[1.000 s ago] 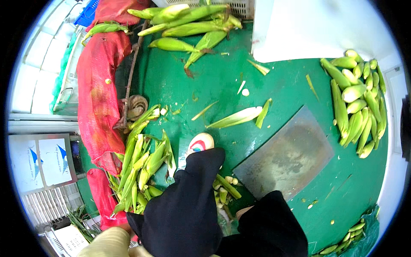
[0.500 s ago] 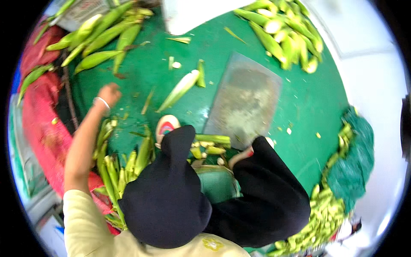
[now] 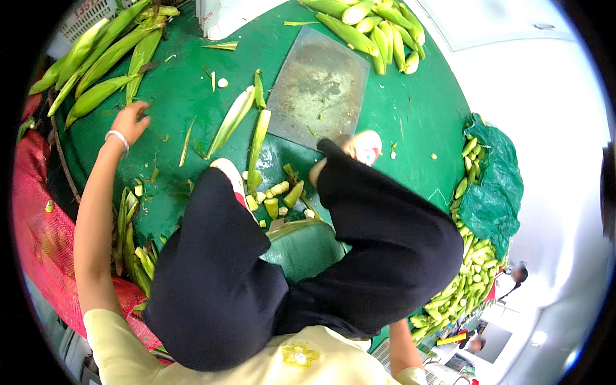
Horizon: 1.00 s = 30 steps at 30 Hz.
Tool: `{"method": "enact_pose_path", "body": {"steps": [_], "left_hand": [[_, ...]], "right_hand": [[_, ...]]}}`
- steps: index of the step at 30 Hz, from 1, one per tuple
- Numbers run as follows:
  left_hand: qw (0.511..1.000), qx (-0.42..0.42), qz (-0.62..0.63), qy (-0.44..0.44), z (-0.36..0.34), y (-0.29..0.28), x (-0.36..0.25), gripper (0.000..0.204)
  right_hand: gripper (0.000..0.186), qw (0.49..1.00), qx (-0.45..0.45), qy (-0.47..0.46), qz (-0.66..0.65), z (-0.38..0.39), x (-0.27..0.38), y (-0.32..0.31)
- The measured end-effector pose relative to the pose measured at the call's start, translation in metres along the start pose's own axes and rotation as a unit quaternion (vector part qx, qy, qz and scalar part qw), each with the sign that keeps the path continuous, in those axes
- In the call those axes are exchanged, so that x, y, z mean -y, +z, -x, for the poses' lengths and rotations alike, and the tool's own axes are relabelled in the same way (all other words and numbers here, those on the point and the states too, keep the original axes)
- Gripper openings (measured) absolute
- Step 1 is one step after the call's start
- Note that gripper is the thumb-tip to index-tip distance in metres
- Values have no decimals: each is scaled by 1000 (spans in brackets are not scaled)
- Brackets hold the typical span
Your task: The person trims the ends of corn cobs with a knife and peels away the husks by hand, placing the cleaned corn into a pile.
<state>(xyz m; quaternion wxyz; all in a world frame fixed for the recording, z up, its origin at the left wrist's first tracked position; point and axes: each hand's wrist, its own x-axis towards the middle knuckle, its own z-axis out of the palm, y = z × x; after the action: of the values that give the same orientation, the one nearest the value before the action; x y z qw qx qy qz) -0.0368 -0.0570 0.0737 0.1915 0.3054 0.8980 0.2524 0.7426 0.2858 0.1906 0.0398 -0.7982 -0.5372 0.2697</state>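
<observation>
My left hand, a white bracelet on its wrist, is stretched out to the upper left with fingers spread and nothing in it. It hovers over the green mat, just short of a row of unhusked corn ears. My right hand is out of sight; only a bit of that arm shows at the lower edge. My knees in black trousers fill the middle, above a green stool.
A grey cutting board lies ahead of my feet, with peeled husks and cut corn bits beside it. Husked ears are piled at the top right. A red mesh sack lies left, a green bag with corn right.
My left arm has come into view and reached out toward the unhusked ears at the upper left. The view has swung, so the board and corn piles sit further right.
</observation>
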Motion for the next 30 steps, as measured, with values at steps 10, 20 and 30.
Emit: {"method": "enact_pose_path", "body": {"steps": [10,20,30], "left_hand": [[891,-112,-388,-208,-78,-46,101,67],[909,22,-395,-131,-83,-96,74,35],[851,-410,300,-135,41,-173,-62,22]], "right_hand": [[16,952,134,-275,-9,-54,306,169],[11,915,41,-392,85,-142,381,341],[20,864,179,-459,-106,-58,361,336]]}}
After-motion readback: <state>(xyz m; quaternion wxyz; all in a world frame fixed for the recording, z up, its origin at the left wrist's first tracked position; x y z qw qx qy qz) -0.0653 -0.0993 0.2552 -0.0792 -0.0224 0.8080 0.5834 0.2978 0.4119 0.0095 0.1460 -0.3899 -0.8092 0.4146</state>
